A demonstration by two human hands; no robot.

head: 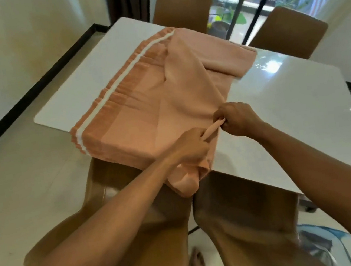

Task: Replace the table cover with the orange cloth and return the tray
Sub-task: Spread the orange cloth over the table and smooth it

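Head view showed the cloth, orange with a white stripe, lying partly folded on the white table, one end hanging over the near edge. Both hands gripped a rolled fold of it near that edge: the left hand had its fingers curled round the fold, and the right hand pinched it just beside the left. Two brown chairs stood below the near edge, and two more at the far side.
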